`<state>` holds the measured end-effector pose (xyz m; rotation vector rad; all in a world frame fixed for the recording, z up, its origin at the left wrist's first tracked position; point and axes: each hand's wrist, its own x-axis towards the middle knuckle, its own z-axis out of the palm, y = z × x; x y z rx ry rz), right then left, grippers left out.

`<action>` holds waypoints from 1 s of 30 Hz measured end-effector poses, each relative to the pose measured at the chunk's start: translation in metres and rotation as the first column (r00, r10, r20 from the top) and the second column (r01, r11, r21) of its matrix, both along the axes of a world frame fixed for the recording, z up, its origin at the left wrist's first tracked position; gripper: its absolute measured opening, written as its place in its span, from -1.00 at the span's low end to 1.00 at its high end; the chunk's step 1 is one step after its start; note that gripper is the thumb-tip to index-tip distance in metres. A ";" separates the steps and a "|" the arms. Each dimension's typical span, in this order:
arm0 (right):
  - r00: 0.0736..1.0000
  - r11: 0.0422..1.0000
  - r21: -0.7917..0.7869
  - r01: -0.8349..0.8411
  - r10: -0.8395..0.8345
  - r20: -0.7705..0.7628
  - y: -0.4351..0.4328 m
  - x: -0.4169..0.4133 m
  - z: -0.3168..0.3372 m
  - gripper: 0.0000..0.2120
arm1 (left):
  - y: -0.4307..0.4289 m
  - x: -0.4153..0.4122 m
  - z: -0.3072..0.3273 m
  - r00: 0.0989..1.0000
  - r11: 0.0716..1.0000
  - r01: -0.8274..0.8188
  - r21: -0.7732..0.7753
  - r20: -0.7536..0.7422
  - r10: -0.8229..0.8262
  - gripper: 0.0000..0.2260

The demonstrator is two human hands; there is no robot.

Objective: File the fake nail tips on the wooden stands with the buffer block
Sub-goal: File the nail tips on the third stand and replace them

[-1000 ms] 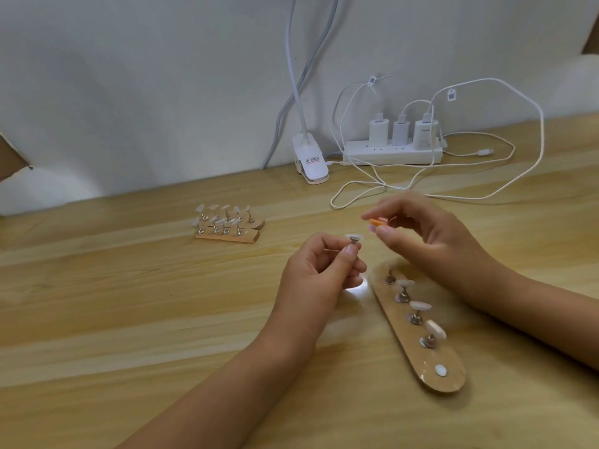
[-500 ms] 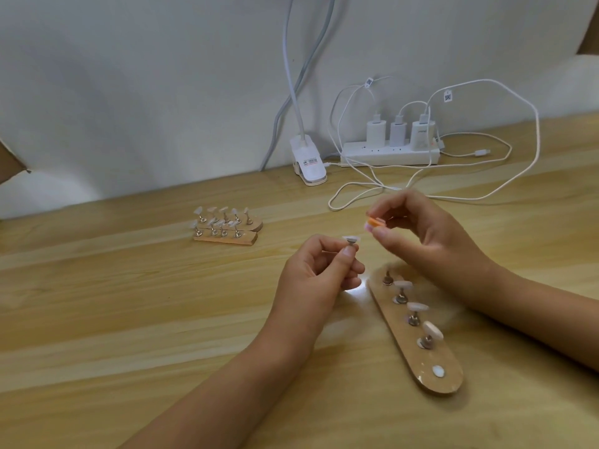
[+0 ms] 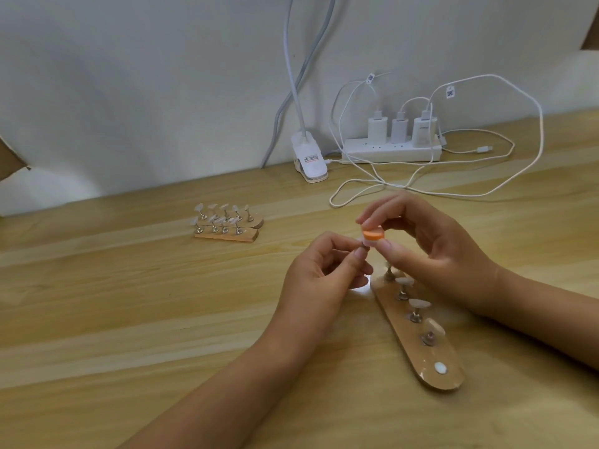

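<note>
My left hand (image 3: 324,277) pinches a small metal holder with a fake nail tip (image 3: 366,245) between thumb and fingers, above the table. My right hand (image 3: 431,251) pinches an orange-and-white buffer block (image 3: 372,235) right on top of that tip. Below the hands lies a long wooden stand (image 3: 424,361) with three nail tips on metal posts and a white pad near its close end. My right hand hides the stand's far end.
Two more wooden stands (image 3: 227,236) with several nail tips sit side by side farther back on the left. A white power strip (image 3: 392,153) with three chargers, loose white cables (image 3: 453,189) and a lamp clamp (image 3: 309,160) lie along the wall.
My right hand has brought the buffer block down and left until it meets the nail tip in my left hand. The left hand has barely moved.
</note>
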<state>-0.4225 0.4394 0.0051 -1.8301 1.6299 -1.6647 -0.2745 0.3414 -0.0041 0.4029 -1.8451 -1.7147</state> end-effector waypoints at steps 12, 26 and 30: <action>0.997 0.999 -0.034 0.039 -0.041 -0.061 0.000 0.001 -0.002 -0.87 | 0.000 0.000 0.000 1.000 1.000 -0.014 0.013 -0.011 0.014 -0.94; 1.000 1.000 -0.011 0.005 -0.005 -0.006 0.000 0.000 -0.002 -0.87 | 0.000 0.001 -0.001 1.000 1.000 -0.002 -0.021 -0.002 0.002 -0.94; 0.999 1.000 -0.021 0.005 -0.006 -0.037 0.000 0.000 -0.002 -0.87 | 0.000 0.000 -0.001 1.000 1.000 -0.001 -0.022 -0.006 0.000 -0.95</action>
